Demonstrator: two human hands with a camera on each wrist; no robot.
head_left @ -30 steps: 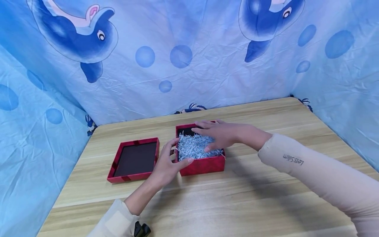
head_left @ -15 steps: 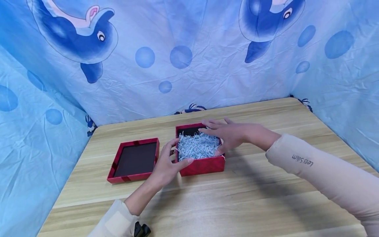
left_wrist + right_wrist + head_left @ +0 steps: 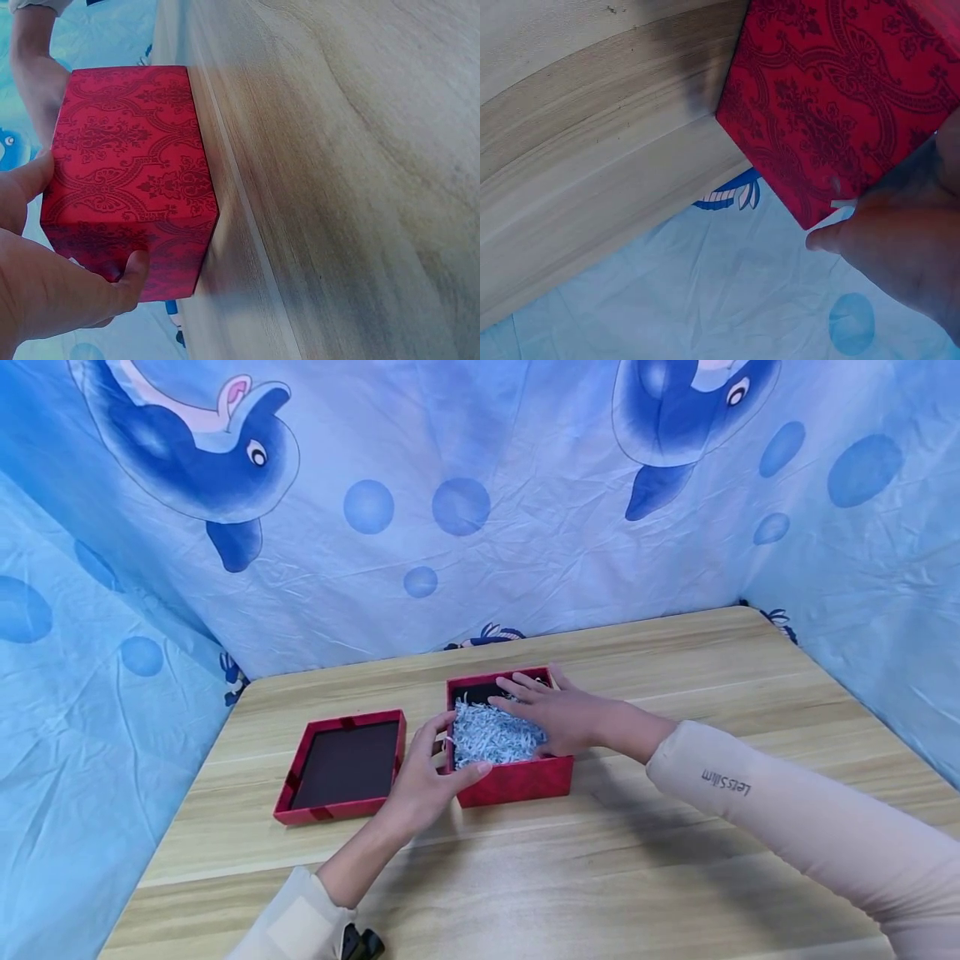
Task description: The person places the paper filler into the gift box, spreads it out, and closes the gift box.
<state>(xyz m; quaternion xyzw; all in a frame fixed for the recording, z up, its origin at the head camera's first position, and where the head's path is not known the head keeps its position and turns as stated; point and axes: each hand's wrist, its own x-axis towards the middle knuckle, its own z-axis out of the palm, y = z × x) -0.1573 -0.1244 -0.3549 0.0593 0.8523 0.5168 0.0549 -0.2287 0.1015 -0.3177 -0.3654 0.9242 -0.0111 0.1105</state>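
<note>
A red patterned gift box [image 3: 517, 783] stands uncovered on the wooden table, its front wall large in the left wrist view. Pale blue shredded paper [image 3: 491, 737] fills much of it, leaving the dark back of the interior bare. My left hand [image 3: 416, 783] grips the near left corner, thumb at the front rim and fingers [image 3: 135, 277] along the left wall. Over the box's right side, my right hand [image 3: 566, 717] lies with fingers spread on the paper, some fingertips toward the back rim. The thumb of that hand [image 3: 907, 255] shows beside the box edge in the right wrist view.
The red box lid [image 3: 341, 812] lies upturned to the left, its dark lining facing up. Behind the wooden table [image 3: 675, 660] hangs a blue curtain [image 3: 525, 560] printed with dolphins and bubbles, close along the back and side edges.
The right hand drew back to the right, then came left again over the shredded paper. My left hand, the box and the lid keep their places.
</note>
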